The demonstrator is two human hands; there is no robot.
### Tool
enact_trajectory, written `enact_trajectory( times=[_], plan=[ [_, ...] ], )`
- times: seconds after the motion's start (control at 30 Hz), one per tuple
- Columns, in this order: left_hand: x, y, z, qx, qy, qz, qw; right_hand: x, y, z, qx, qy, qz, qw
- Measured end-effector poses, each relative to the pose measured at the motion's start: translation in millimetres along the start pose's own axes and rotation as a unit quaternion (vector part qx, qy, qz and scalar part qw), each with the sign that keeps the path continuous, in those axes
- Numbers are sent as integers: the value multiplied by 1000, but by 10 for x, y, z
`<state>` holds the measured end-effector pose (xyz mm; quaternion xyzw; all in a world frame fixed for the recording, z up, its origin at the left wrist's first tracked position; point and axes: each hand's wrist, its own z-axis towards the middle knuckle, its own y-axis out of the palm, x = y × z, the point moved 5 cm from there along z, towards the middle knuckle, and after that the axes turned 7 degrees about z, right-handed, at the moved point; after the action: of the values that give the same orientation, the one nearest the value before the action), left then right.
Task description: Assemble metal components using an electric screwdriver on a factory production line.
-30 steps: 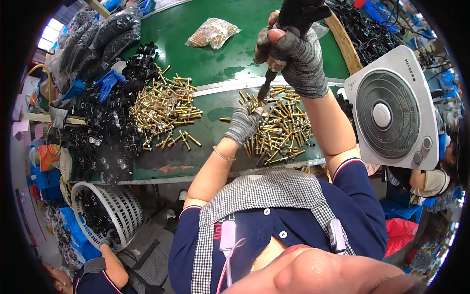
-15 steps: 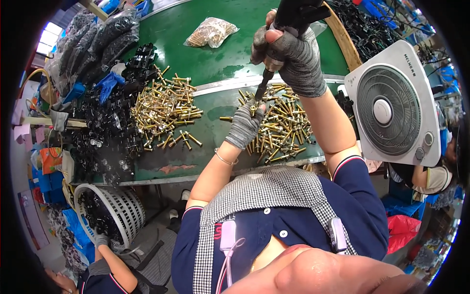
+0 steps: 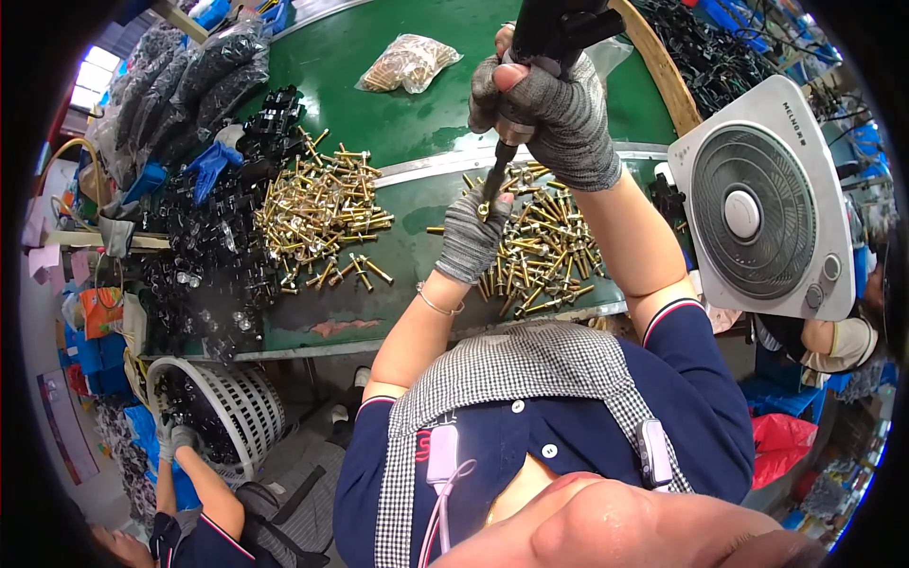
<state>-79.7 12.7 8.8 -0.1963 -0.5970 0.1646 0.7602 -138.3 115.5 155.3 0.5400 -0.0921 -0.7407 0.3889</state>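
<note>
The grey-gloved left hand (image 3: pixel 469 241) has its grip pinching a gold-coloured metal bolt (image 3: pixel 484 210) beside a heap of similar bolts (image 3: pixel 549 257) on the green worktop (image 3: pixel 409 270). Farther out, the grey-gloved right hand (image 3: pixel 559 123) has its grip wrapped around a black power driver (image 3: pixel 544 36), its dark shaft (image 3: pixel 497 168) angled down at the held bolt. Beyond lies a clear plastic bag of bolts (image 3: pixel 409 64).

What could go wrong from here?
1. The driver is aimed down at a bolt in the left hand; if it slips, it could strike that hand.
2. The left glove sits right by the bit; fabric might snag if the bit spins.
3. The bolt pile lies loose near the bench edge; an arm could knock pieces off.
</note>
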Motion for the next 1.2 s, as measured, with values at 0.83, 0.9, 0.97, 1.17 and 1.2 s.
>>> enact_trajectory(
  times=[0.83, 0.9, 0.97, 1.17, 1.2],
  plan=[
    [-165, 104, -1, -69, -102, -130, 984, -182, -101, -32, 19, -21, -18, 999],
    [-153, 99, 10, -62, -103, -136, 983, -174, -96, -35, 10, -14, -12, 1000],
    [-133, 85, 29, -51, -89, -131, 986, -165, -56, -40, 27, -25, -32, 999],
    [-172, 119, 62, -61, -70, -159, 983, -177, -49, -37, 33, -34, -44, 998],
    [-224, 138, 81, -82, -73, -124, 986, -181, -56, -31, 38, -28, -47, 998]
  ],
)
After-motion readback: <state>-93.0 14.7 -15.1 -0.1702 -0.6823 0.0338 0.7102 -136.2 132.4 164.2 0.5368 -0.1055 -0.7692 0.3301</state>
